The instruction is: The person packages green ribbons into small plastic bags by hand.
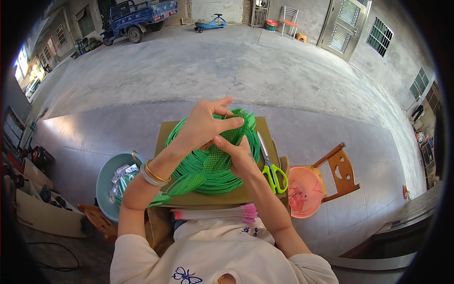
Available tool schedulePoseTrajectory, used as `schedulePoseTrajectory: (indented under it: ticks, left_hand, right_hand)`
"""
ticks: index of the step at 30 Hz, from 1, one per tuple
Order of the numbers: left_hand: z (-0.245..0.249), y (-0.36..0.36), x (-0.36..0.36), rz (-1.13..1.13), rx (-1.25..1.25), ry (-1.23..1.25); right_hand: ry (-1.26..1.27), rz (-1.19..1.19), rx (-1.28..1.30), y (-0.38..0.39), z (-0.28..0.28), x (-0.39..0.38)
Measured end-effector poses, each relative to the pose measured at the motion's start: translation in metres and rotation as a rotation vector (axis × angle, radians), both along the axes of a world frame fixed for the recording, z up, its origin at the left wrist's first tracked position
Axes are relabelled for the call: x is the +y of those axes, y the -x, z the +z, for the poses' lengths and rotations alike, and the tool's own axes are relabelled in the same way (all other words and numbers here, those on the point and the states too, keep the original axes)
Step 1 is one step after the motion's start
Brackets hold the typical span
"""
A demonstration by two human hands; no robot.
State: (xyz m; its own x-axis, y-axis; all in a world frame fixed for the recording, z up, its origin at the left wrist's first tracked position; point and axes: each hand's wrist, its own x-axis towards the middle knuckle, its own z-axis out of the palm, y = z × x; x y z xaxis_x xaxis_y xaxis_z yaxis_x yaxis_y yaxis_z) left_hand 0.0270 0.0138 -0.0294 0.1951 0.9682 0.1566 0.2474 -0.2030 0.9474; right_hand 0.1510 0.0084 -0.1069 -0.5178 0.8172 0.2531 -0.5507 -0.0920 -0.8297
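Note:
A green ribbon with light dots (218, 158) is bunched up between my two hands. My left hand (208, 124) pinches its upper part between thumb and fingers, with the index finger stretched away. Lower down, my right hand (240, 154) is closed on the same ribbon, thumb pressed against it. Its loose end trails down to the left. Beneath both hands lies a large coil of green cord (189, 170) on a brown tabletop (165, 130). Scissors with yellow-green handles (274, 178) rest at the coil's right. A bundle of thin clear strips with pink ends (213, 213) lies before my body.
At the left stands a blue-green basin (102, 177) with silver and green packets. A pink basin (312, 189) sits on a wooden chair (341, 170) at the right. Across the concrete yard are a blue truck (137, 19), a ride-on toy (210, 23) and another chair (289, 21).

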Motion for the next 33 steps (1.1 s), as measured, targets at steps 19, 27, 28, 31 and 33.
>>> schedulePoseTrajectory:
  ticks: [19,27,28,31,33]
  left_hand:
    - [-0.006,0.008,-0.009,0.058,-0.037,-0.012]
    - [-0.025,0.017,-0.013,-0.097,-0.35,0.22]
    - [-0.033,0.02,-0.016,-0.152,-0.366,0.273]
    - [-0.046,0.036,-0.031,-0.467,-0.153,0.467]
    - [-0.047,0.049,-0.037,-0.604,-0.024,0.573]
  right_hand:
    - [0.143,0.24,0.161,0.006,-0.003,-0.006]
    - [0.291,0.082,0.243,-0.004,0.009,-0.003]
    - [0.305,-0.005,0.279,-0.011,0.008,0.004]
    - [0.201,-0.105,0.55,-0.033,0.002,0.029]
    - [0.167,-0.206,0.571,-0.052,0.002,0.039]
